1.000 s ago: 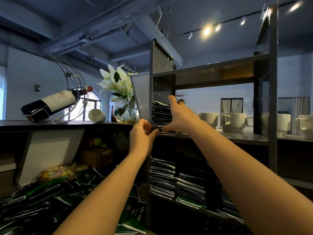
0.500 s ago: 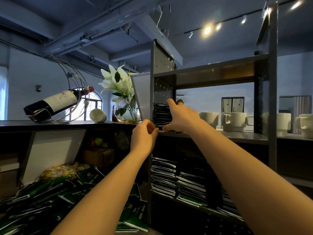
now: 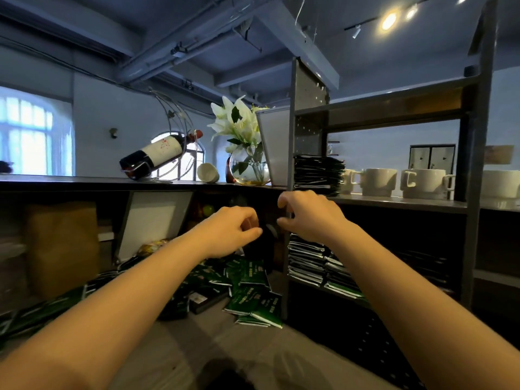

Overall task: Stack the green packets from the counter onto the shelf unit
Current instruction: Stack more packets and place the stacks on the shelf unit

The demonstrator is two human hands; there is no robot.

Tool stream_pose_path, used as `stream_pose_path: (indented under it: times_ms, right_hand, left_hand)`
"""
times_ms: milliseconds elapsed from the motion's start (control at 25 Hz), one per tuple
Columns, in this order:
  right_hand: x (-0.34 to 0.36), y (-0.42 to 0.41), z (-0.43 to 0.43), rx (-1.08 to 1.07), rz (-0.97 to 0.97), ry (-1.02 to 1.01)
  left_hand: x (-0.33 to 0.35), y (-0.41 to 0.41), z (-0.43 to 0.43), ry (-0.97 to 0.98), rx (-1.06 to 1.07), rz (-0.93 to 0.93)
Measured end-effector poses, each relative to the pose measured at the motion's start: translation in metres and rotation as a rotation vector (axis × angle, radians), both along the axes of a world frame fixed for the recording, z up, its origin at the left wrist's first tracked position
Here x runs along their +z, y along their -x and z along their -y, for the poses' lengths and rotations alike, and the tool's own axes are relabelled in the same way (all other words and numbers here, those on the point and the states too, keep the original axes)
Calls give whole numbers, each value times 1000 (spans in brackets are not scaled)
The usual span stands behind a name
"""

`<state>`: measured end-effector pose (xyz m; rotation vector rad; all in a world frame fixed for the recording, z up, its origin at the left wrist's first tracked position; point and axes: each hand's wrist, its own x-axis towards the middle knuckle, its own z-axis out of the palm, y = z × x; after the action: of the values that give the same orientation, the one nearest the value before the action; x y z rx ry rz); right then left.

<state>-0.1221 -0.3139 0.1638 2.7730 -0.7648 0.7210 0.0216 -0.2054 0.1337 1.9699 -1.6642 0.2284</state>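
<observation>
Sitting just above the fingers (image 3: pixel 284 203): packets (image 3: pixel 318 173).

This is looking like the staff side of a café or bar: a row of plain white ceramic mugs (image 3: pixel 378 181) is standing on a grey metal shelf unit (image 3: pixel 475 136), and a dark red-wine bottle with a pale label (image 3: pixel 157 152) is lying tilted in a curved wire holder (image 3: pixel 174 119) on the long dark bar ledge (image 3: pixel 84 180). White lilies (image 3: pixel 235 119) are sitting in a round clear glass vase (image 3: pixel 249 171) nearby. Round track spotlights (image 3: pixel 389 20) are glowing under exposed ceiling pipes (image 3: pixel 180 43), and stacks of flat dark green packets (image 3: pixel 318 173) are sitting on the shelves like stock.
</observation>
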Motion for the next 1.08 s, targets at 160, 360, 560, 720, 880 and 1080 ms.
stream_pose_path:
  times_ms: [160,360,560,720,880,1080]
  right_hand:
    - [-45,-32,-14,70,-168,-149]
    - [-119,-71,-12,96,-278,-268]
    - [-184,-104,10,51,-360,-354]
    - [-217,-117,33,-42,-332,-334]
    - [-228,-129,55,-88,-290,-406]
    - [-240,-141,61,-119,-330,-446]
  left_hand:
    - [-34,-19,-37,-185,77,-28]
    - [-96,-48,-58,-318,166,-138]
    - [-161,-74,-56,-419,277,-172]
    - [-194,-81,-48,-405,396,-89]
    - [-208,-101,-39,-282,476,-16]
    - [-216,-105,-30,-226,480,-36]
